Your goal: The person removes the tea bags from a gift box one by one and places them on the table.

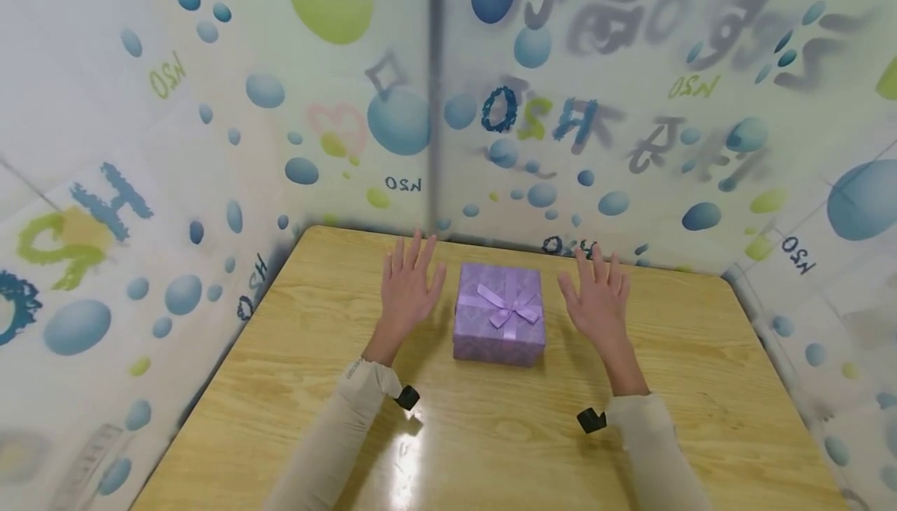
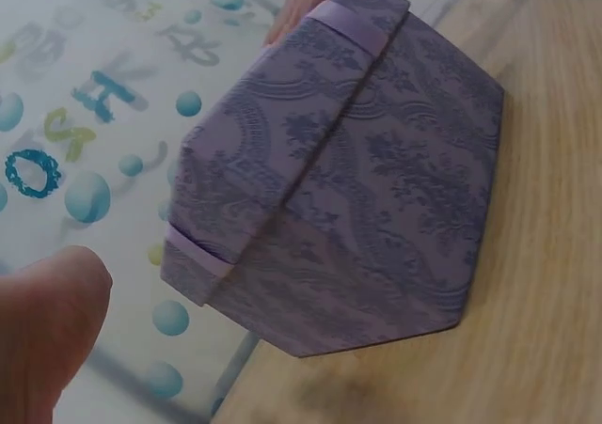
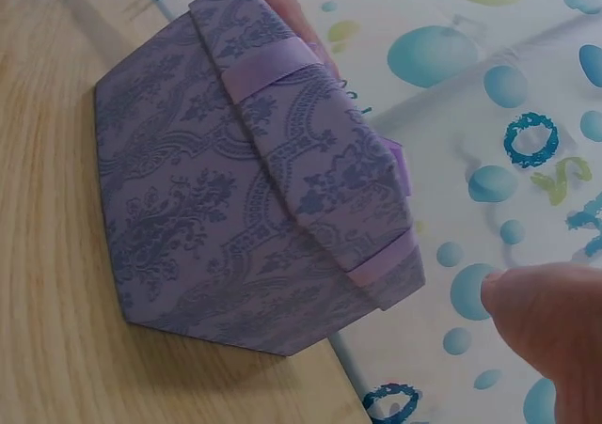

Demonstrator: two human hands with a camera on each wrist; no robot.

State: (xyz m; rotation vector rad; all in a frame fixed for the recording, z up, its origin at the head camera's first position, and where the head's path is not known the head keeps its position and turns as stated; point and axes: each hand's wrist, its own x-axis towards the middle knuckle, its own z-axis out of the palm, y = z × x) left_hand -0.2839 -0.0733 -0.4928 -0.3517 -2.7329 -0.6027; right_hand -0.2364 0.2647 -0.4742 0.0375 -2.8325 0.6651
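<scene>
Where the walls rise: pale sheets printed with blue and green ovals (the lettering reads mirrored) make up the walls (image 1: 462,59) behind and beside the table.
Table: a wood-grain table (image 1: 490,417) spreads beneath both arms.
Sleeves: a cream left sleeve (image 1: 336,433) and right sleeve (image 1: 648,441) angle forward.
Purple box: the purple box (image 1: 499,315) sits flat on the table, between the hands and towards the far edge, one side facing the person almost squarely; its top looks near square, so a long axis cannot be told.
Lid: the lid (image 2: 254,123) is on, its rim overlapping the sides.
Left hand: beside the box's left side, the left hand (image 1: 409,285) holds nothing, fingers spread wide and pointing forward.
Right hand: across from it, the right hand (image 1: 597,301) is likewise bare and wide, fingers forward, apart from the box.
Ribbon: lilac ribbon (image 1: 476,302) crosses the lid front to back and side to side.
Bow: at the crossing, the bow (image 1: 513,311) stretches mostly sideways.
Wrist devices: small black devices (image 1: 407,397) show at both cuffs.
</scene>
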